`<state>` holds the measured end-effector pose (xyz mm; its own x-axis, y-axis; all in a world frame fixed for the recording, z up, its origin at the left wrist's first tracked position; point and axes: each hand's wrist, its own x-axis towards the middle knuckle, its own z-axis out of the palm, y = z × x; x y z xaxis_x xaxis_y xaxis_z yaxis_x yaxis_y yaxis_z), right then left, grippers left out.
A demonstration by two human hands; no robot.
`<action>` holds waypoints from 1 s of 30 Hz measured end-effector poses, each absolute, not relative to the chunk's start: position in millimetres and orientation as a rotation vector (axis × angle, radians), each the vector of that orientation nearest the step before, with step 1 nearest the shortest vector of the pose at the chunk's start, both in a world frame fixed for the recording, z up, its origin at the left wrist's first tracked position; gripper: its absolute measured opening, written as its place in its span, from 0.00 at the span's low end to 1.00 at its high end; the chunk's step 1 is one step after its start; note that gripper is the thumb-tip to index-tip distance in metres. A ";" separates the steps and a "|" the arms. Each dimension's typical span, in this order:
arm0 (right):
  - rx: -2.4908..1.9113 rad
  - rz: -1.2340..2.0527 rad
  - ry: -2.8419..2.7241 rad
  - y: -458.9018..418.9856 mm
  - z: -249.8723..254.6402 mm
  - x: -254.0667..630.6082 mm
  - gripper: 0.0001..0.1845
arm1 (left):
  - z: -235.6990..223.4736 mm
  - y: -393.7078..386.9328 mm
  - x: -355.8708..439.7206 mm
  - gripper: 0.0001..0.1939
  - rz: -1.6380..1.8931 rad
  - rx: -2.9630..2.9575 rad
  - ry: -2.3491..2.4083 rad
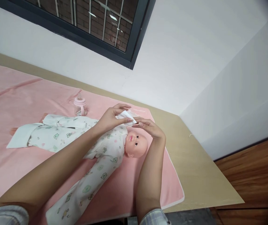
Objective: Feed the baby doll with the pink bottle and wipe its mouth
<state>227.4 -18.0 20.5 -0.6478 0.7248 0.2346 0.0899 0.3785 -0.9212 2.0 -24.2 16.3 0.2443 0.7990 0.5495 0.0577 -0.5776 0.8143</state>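
Observation:
A baby doll lies on its back in a white printed outfit, its head toward the right. Above its far shoulder, my left hand pinches a folded white cloth end, which looks like the turned-back sleeve cuff of the doll's far arm. The thumb lies on top of the cloth and the other fingers are behind it. From the right, my right hand grips the edge of the same cuff between thumb and fingertips. The doll's far hand is hidden. Its near sleeve stretches toward me, partly behind my left forearm.
A pink-topped baby bottle stands beyond the doll's legs. Beneath everything is a pink blanket on a light wooden table. A white wall with a dark-framed window rises behind. Brown wood panelling is at right.

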 end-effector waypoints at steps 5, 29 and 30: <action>-0.709 1.360 -1.961 -8.5 8.7 240.4 0.18 | 17.2 -24.6 -1.1 0.14 1.324 1.846 0.801; -0.915 1.667 -1.128 37.3 -113.8 263.0 0.20 | -5.2 -28.8 14.3 0.11 0.469 2.330 1.060; -0.924 1.665 -1.127 37.4 -114.6 262.7 0.21 | -5.2 -28.8 14.3 0.11 0.471 2.334 1.060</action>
